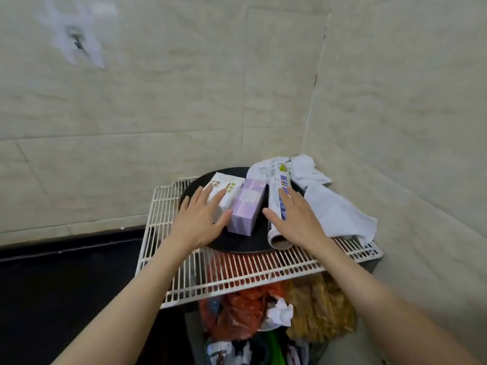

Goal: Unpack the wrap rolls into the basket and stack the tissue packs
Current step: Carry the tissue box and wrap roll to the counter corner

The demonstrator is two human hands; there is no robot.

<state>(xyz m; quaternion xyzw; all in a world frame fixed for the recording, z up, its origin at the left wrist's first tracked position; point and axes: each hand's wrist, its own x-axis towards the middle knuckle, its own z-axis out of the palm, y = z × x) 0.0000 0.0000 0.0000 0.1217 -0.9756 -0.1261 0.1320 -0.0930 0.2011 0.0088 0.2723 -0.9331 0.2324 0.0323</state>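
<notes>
Head view, left hand (196,221) flat on white tissue pack (223,192), right hand (297,219) spread, seemingly resting on cylindrical wrap roll (279,191)

Single head view looks forward and down, close over wire rack (237,270).

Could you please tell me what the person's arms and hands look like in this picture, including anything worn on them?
Both forearms are bare as far as the frame shows: no sleeves are visible. The left hand and right hand wear no gloves, and no rings, watch or bracelets can be seen. The fingernails look short and unpainted.
</notes>
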